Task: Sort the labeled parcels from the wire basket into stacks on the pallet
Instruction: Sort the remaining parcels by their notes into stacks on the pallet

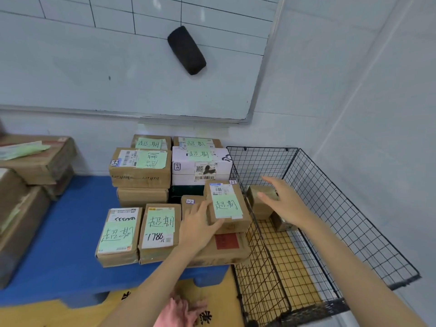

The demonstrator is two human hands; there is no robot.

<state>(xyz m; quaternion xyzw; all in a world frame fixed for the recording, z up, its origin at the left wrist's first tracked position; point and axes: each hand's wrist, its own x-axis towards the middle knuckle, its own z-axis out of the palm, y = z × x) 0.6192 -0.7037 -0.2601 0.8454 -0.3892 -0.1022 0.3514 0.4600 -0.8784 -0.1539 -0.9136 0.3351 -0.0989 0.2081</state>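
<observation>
Two parcels (260, 204) in wire basket (354, 208); right hand (286, 205) open-fingered above, left hand (197, 226) flat on labeled parcel (227, 206).

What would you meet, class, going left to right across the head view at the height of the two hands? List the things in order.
Stack of brown boxes → blue pallet → green-labelled parcel → parcel marked 1786 → left hand → parcel beside the basket → right hand → right wall of the wire basket.

Seven green-labelled parcels (118, 234), two brown boxes (260, 204) in one wire basket (354, 208)
</observation>
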